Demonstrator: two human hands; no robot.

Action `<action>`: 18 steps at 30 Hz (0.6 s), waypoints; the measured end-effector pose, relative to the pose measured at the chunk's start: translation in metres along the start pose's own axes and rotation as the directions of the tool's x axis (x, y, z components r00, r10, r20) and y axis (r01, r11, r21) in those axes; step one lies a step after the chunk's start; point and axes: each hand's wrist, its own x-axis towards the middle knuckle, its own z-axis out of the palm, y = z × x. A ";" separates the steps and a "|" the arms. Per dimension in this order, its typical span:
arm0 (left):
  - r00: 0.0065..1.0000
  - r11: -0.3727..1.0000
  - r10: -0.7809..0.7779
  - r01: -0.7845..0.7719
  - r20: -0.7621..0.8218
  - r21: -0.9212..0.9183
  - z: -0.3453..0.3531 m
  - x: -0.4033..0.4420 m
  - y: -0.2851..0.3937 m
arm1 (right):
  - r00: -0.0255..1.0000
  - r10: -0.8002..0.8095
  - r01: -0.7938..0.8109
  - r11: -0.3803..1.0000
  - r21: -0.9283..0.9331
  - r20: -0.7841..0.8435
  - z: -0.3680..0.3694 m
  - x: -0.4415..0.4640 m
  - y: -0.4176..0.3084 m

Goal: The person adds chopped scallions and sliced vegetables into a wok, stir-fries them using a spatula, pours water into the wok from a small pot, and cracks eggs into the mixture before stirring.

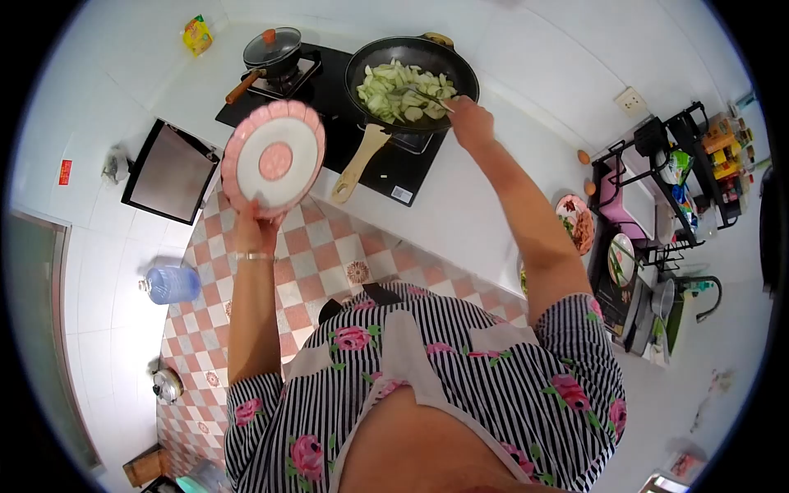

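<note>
My left hand grips the lower rim of a white plate with a scalloped pink edge and a pink centre, raised beside the stove with nothing on it. Closed around the handle of a thin spatula is my right hand, at the right side of a dark wok. The spatula's head is hidden among pale green sliced vegetables in the wok. The wok's light wooden handle points toward me over the black stove top.
A lidded saucepan sits on the left burner. Along the right counter are eggs, a plate of chopped food, a dish rack and a cleaver-like dark board area by the sink tap. A water jug lies left.
</note>
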 end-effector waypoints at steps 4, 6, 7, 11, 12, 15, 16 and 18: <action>0.998 0.999 -0.042 0.043 -0.040 0.006 -0.074 -0.028 -0.011 | 0.998 -0.068 0.068 0.993 -0.096 0.005 -0.051 -0.028 0.033; 0.997 1.000 -0.028 0.029 -0.072 0.012 -0.089 -0.043 -0.014 | 0.997 -0.036 0.040 0.997 -0.061 0.074 -0.101 -0.041 0.041; 0.995 1.000 -0.022 0.022 -0.095 0.001 -0.090 -0.054 -0.015 | 0.993 -0.027 0.039 0.994 -0.103 0.112 -0.115 -0.043 0.043; 0.979 0.998 0.005 0.007 -0.204 0.057 -0.083 -0.079 -0.010 | 0.982 -0.035 0.079 0.968 -0.237 0.184 -0.104 -0.037 0.037; 0.980 0.998 0.008 0.006 -0.201 0.065 -0.087 -0.078 -0.009 | 0.983 0.008 0.038 0.970 -0.241 0.185 -0.084 -0.026 0.027; 0.988 0.999 -0.019 0.023 -0.150 0.025 -0.094 -0.078 -0.007 | 0.989 0.098 -0.077 0.981 -0.177 0.115 -0.047 0.007 0.022; 0.988 1.000 -0.008 0.011 -0.154 0.017 -0.092 -0.081 -0.005 | 0.989 0.123 -0.111 0.984 -0.139 0.082 -0.047 0.015 0.019; 0.987 1.000 0.019 -0.019 -0.162 0.000 -0.084 -0.089 -0.001 | 0.972 0.198 -0.163 0.956 -0.244 0.124 -0.075 0.033 0.019</action>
